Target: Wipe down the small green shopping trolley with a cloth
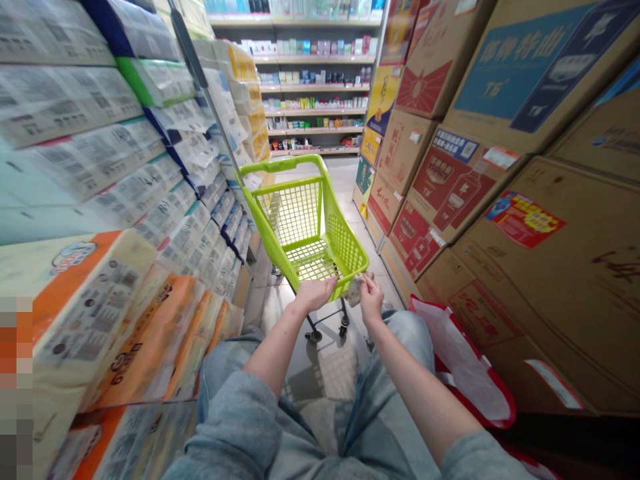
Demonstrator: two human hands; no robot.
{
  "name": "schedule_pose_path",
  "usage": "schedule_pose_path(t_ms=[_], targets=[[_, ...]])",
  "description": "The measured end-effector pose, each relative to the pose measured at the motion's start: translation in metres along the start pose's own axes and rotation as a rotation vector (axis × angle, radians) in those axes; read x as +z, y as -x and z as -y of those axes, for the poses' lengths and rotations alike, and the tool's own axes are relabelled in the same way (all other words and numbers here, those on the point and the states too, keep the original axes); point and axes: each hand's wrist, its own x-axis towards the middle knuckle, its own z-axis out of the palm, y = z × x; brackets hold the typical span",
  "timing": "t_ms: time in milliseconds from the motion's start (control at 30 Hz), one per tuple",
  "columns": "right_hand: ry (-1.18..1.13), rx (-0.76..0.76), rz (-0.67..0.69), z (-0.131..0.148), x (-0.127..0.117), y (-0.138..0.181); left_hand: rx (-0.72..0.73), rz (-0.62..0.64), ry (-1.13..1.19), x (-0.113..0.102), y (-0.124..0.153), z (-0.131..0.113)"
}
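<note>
A lime-green plastic shopping cart [300, 213] stands in front of me on dark legs with casters. Its basket has grid walls and holds nothing that I can make out. My left hand [317, 293] is closed on the near rim of the basket, with the fingers partly hidden. Just to the right, my right hand [372, 299] pinches a crumpled greyish cloth [355, 290] against the near right corner of the cart. A thin metal pole with a dark grey grip [190, 43] rises from the cart's far left side, by its handle.
Stacked tissue packs [100, 320] line the left side closely. Cardboard cartons [550, 253] are piled on the right. A red-edged bag with a white inside [465, 367] lies by my right knee. Shelves of small boxed goods [315, 87] close off the far end of the tiled aisle.
</note>
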Motion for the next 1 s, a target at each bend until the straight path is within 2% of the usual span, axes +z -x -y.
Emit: schedule_pose_path(t_ms=[100,200,467,667,800,900,1000], targets=[[-0.026,0.054,-0.045,-0.007,-0.011,-0.014,-0.009,0.014,0.016,-0.001,-0.001,0.0],[-0.049,0.065,-0.017,-0.015,-0.014,-0.009,-0.01,0.008,0.012,-0.001,-0.002,-0.001],[-0.143,0.104,0.119,-0.019,0.014,0.036,-0.008,-0.043,-0.001,0.0,0.0,-0.007],[-0.184,0.097,0.127,-0.01,0.024,0.044,0.007,-0.082,-0.024,0.002,0.004,-0.011],[-0.316,0.195,0.133,-0.007,0.026,0.045,0.019,-0.104,-0.012,0.004,0.005,-0.014],[-0.405,0.262,0.209,-0.009,0.018,0.039,0.007,-0.111,-0.011,0.006,0.005,-0.015],[-0.415,0.295,0.347,-0.015,0.001,0.031,-0.016,-0.11,-0.01,0.007,0.004,-0.014]])
